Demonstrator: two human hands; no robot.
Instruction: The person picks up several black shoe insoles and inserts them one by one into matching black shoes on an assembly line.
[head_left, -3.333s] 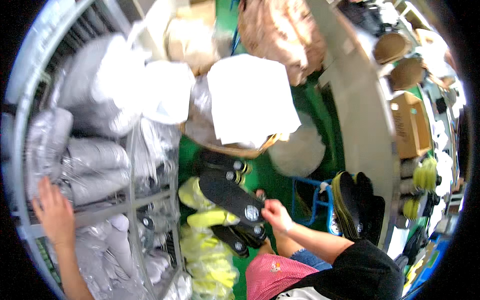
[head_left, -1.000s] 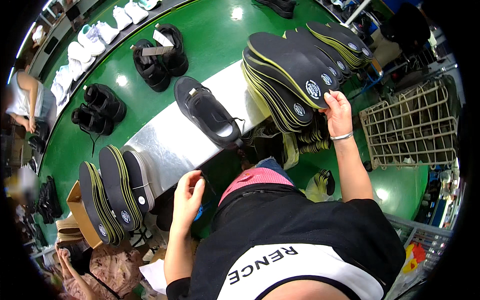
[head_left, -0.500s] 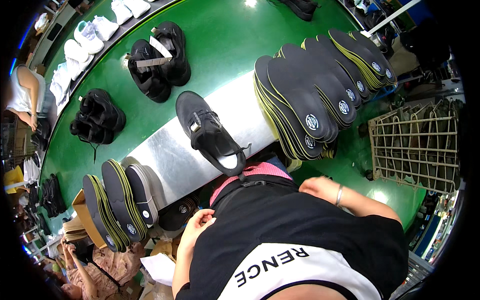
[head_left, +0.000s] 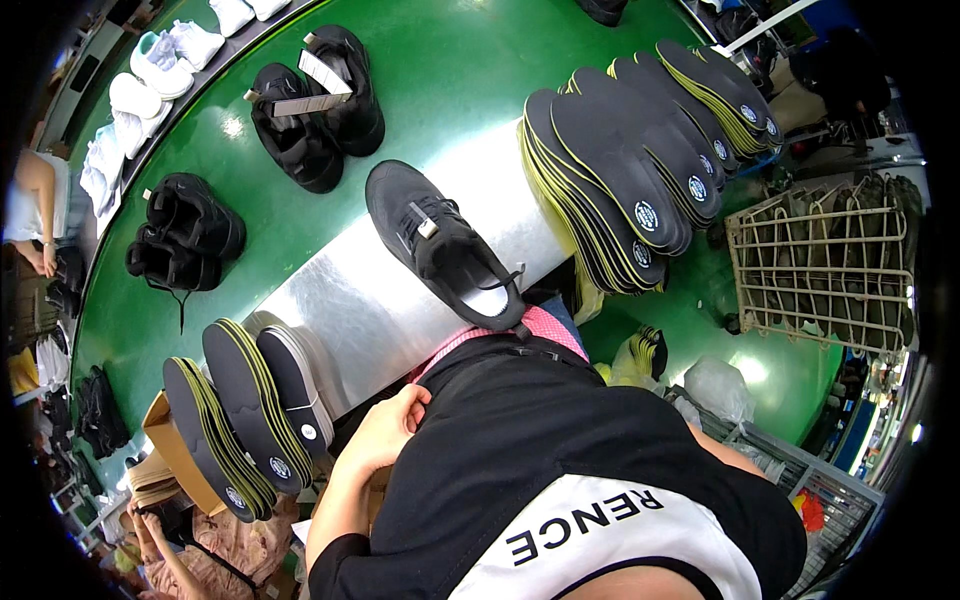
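My left hand (head_left: 392,424) is beside my waist, at the side of my black shirt, with its fingers loosely bent and nothing seen in them. Only part of my right forearm (head_left: 727,455) shows past the shirt; the hand itself is hidden. Right in front of me a single black sneaker (head_left: 436,243) lies on a shiny metal plate (head_left: 345,300), toe pointing away and heel close to my waist. Neither hand touches it. Stacks of black insoles with yellow-green edges (head_left: 610,170) lie to the right, and smaller insole stacks (head_left: 245,385) stand at the left, nearer my left hand.
Tagged black shoes (head_left: 318,105) and another black pair (head_left: 185,230) sit on the green surface (head_left: 450,60). White shoes (head_left: 160,65) line the far left. A wire rack (head_left: 820,270) stands at right. Other people (head_left: 230,550) are at the left.
My right hand has gone out of sight behind my body. My left hand has stayed by my waist. The view has shifted and turned slightly; the sneaker stays on the plate.
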